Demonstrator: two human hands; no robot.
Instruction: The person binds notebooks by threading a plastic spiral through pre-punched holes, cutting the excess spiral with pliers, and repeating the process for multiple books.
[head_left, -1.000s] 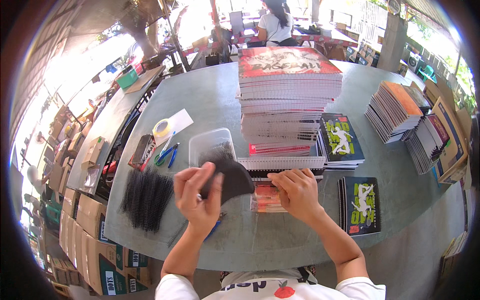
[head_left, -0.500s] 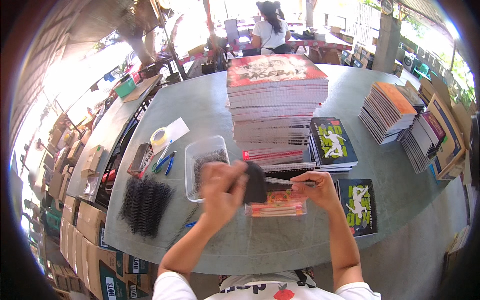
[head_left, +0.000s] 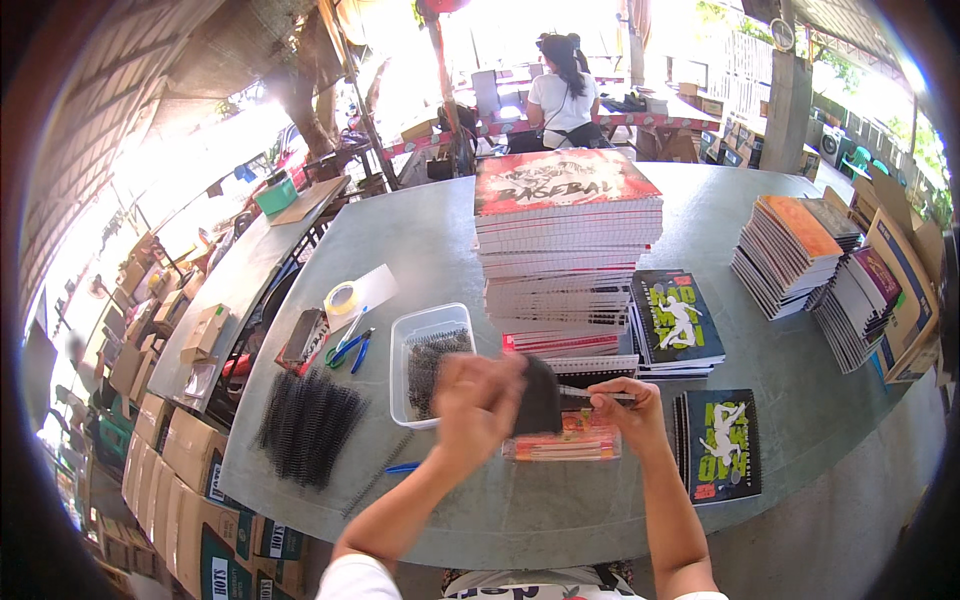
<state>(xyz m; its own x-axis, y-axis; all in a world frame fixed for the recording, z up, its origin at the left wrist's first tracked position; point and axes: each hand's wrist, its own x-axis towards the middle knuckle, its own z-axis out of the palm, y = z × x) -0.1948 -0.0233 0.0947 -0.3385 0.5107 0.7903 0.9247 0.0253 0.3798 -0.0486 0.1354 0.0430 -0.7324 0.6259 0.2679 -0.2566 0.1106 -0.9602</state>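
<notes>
My right hand (head_left: 628, 402) pinches the edge of a thin notebook, seen almost edge-on, whose black cover (head_left: 543, 396) bends up toward the left. Close against that cover is my left hand (head_left: 478, 400), smeared by motion, so its fingers cannot be made out. A flat clear pack with a red and orange print (head_left: 562, 447) lies beneath the notebook. Just left of my left hand stands a clear plastic tub (head_left: 399, 365) of black spiral coils (head_left: 438, 362). One loose coil (head_left: 376, 477) and a blue tool (head_left: 403, 468) rest near my left forearm.
Ahead rises a tall notebook stack (head_left: 565, 185). Black-and-green notebooks (head_left: 680, 315) lie to its right, another (head_left: 722, 445) nearer. At left are a coil heap (head_left: 310, 425), blue-handled pliers (head_left: 350, 350) and a tape roll (head_left: 341, 298). More notebooks (head_left: 785, 245) stand far right. A person (head_left: 563, 100) sits beyond.
The whole scene sits lower and slightly right in the picture as the view shifts. Both hands stay at the notebook, the left one still blurred beside the black cover.
</notes>
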